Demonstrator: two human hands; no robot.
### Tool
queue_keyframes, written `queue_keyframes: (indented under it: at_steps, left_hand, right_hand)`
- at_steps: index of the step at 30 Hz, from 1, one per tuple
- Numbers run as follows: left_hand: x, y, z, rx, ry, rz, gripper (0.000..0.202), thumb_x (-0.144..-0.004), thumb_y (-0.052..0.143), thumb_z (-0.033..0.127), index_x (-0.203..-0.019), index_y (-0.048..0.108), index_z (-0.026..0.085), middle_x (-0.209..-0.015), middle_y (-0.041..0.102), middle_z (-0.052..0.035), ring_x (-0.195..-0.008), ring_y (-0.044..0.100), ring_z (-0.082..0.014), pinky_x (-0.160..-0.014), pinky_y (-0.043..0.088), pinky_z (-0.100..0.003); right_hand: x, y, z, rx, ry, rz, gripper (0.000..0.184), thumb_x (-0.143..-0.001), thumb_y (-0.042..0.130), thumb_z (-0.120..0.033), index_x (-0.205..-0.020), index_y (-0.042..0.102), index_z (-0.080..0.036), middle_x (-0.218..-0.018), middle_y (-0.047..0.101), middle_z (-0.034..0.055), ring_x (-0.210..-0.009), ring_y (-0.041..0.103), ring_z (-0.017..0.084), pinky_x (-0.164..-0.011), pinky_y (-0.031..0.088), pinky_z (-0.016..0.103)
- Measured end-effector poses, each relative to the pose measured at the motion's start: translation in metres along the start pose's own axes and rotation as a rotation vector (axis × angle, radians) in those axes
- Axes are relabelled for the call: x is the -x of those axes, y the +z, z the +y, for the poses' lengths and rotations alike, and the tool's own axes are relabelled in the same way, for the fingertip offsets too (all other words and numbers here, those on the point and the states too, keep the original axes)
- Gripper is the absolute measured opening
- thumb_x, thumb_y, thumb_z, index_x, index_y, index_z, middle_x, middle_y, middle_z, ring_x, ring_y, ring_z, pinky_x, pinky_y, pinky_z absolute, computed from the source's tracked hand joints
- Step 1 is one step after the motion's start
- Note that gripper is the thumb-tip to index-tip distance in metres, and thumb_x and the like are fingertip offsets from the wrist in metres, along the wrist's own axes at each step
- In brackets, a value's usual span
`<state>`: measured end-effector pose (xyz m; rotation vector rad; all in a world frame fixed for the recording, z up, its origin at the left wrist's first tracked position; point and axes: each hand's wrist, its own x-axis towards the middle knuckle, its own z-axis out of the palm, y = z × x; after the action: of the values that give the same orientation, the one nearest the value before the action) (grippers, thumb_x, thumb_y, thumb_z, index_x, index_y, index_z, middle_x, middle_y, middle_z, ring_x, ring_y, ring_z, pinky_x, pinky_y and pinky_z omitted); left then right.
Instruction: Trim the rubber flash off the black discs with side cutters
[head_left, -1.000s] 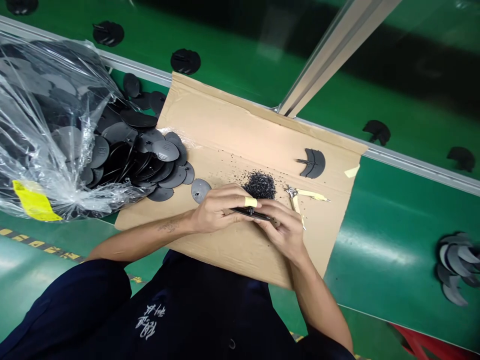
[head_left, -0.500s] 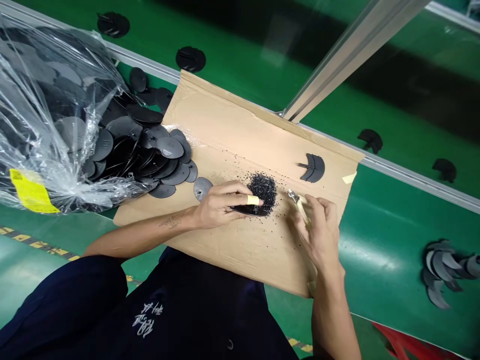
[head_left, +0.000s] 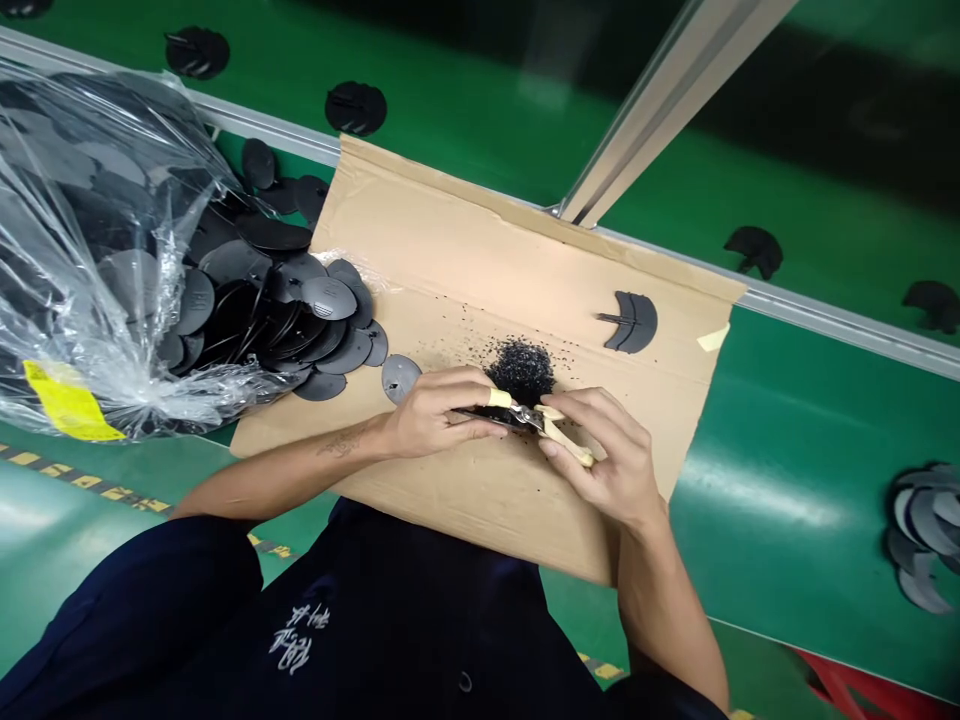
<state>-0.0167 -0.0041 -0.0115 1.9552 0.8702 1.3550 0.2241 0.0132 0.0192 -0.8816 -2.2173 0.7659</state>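
My left hand grips a thin black plastic disc by its left side, a yellow wrap around one fingertip. Most of the disc is hidden by my fingers. In my right hand is a pair of nippers with pale yellow handles. Their metal jaws meet the disc near the wrapped fingertip; whether they are closed on it I cannot tell. Just beyond both hands lies a heap of small black plastic bits on the cardboard sheet.
Black discs spill from a clear plastic bag at the left. A crescent-shaped black part lies on the cardboard's right. More parts are stacked at the far right. A metal post rises behind the cardboard.
My right hand has moved left, bringing the nippers from beside the heap to the disc. My left hand still holds the disc in nearly the same place. The view has shifted slightly.
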Motion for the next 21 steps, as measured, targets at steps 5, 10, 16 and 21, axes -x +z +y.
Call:
queue_keyframes:
  at_steps: [5, 10, 16, 21]
  left_hand:
    - [-0.0003, 0.0002, 0.0006, 0.019, -0.028, -0.025, 0.021, -0.093, 0.072, 0.032, -0.103, 0.072, 0.014, -0.085, 0.071, -0.0069, -0.076, 0.066, -0.0129, -0.068, 0.054, -0.023]
    - [0.0014, 0.0011, 0.0008, 0.05, -0.065, -0.054, 0.02, -0.093, 0.072, 0.031, -0.102, 0.073, 0.014, -0.084, 0.071, -0.0072, -0.074, 0.065, -0.013, -0.067, 0.054, -0.024]
    - [0.0028, 0.0015, -0.0006, 0.064, -0.073, -0.075, 0.021, -0.094, 0.071, 0.033, -0.103, 0.073, 0.014, -0.084, 0.071, -0.0074, -0.073, 0.066, -0.0127, -0.066, 0.054, -0.023]
    - [0.0012, 0.0006, 0.0016, 0.04, -0.09, -0.071, 0.022, -0.093, 0.072, 0.033, -0.103, 0.073, 0.013, -0.083, 0.071, -0.0068, -0.073, 0.066, -0.0126, -0.065, 0.053, -0.022]
  right_hand:
    - [0.004, -0.0007, 0.0044, 0.089, -0.072, 0.023, 0.04, -0.089, 0.075, -0.023, -0.127, 0.065, -0.02, -0.106, 0.074, 0.0115, -0.09, 0.072, 0.024, -0.074, 0.061, 0.038]
    - [0.0051, -0.0041, 0.0053, 0.116, -0.084, 0.011, 0.04, -0.089, 0.077, -0.025, -0.126, 0.067, -0.019, -0.104, 0.075, 0.0115, -0.087, 0.072, 0.023, -0.072, 0.061, 0.036]
    - [0.0073, -0.0044, 0.0036, 0.205, -0.115, 0.009, 0.036, -0.088, 0.078, -0.024, -0.123, 0.068, -0.017, -0.098, 0.077, 0.0104, -0.081, 0.073, 0.021, -0.069, 0.062, 0.033]
    - [0.0105, -0.0032, 0.0039, 0.187, -0.086, 0.034, 0.033, -0.09, 0.076, -0.024, -0.121, 0.069, -0.017, -0.098, 0.077, 0.0094, -0.082, 0.074, 0.02, -0.07, 0.063, 0.032]
